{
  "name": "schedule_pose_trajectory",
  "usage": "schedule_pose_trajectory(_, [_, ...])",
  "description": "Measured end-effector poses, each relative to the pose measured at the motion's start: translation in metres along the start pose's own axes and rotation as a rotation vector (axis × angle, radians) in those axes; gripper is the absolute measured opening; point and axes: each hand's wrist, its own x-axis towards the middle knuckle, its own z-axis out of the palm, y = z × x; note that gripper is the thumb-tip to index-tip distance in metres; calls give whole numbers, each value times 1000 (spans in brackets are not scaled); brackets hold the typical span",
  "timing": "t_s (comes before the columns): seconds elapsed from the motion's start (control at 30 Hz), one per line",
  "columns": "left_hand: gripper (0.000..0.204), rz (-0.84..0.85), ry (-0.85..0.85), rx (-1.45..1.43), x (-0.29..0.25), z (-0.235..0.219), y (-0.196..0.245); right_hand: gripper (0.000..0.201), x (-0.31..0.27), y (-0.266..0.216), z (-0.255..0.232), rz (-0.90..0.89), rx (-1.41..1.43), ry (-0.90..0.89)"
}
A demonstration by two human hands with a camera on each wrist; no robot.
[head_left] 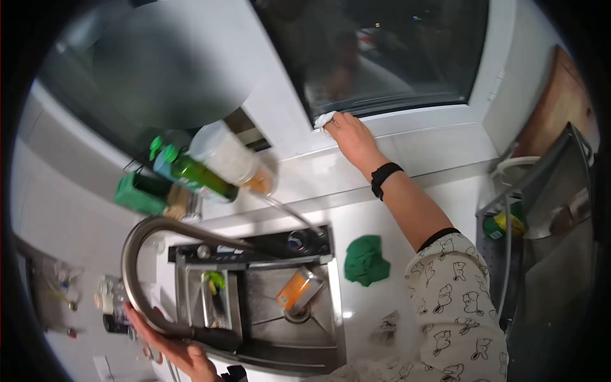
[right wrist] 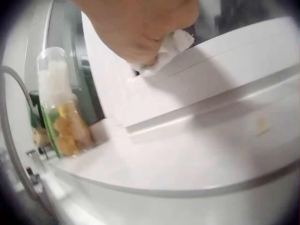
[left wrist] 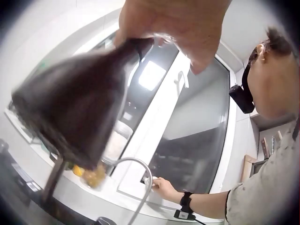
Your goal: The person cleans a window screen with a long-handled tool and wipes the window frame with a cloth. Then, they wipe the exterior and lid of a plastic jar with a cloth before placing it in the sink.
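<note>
My right hand [head_left: 353,141] pinches a crumpled white tissue [right wrist: 171,51] against the lower corner of the white window frame [head_left: 407,123]. The fingers bend over the tissue and hide part of it. At the lower left, my left hand [head_left: 175,349] lies along the curved metal faucet [head_left: 137,254], its fingers looking straight beside the spout. The dark spray head [left wrist: 79,101] looms large under that hand in the left wrist view. Below the faucet is the steel sink [head_left: 267,353], with an orange-labelled box [head_left: 299,290] in its basin.
A green cloth [head_left: 367,260] lies on the white counter right of the sink. Green soap bottles [head_left: 197,175] and a clear plastic container [right wrist: 65,105] stand by the window's left side. A dark rack [head_left: 554,191] and a wooden board [head_left: 557,102] are at the right.
</note>
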Motion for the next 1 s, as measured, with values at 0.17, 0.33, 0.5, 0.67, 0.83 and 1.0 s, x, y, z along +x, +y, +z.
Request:
schedule_pose_trajectory(0.17, [66, 10, 37, 260, 8, 6, -4, 20, -29, 85, -46, -1, -184, 33])
schedule_pose_trajectory(0.33, [58, 150, 79, 335, 9, 12, -5, 23, -70, 173, -109, 247, -463, 103])
schedule_pose_trajectory(0.5, [62, 77, 130, 354, 6, 18, 0, 24, -84, 215, -157, 479, -704, 27])
schedule_pose_trajectory(0.67, [63, 20, 138, 331, 8, 23, 12, 28, -79, 217, -132, 670, -462, 193])
schedule_pose_trajectory(0.83, [58, 83, 137, 327, 11, 17, 0, 38, -56, 216, -141, 1027, -9, 181])
schedule_pose_trajectory(1.0, [54, 111, 105, 331, 14, 15, 5, 36, -14, 190, -200, 618, -168, 793])
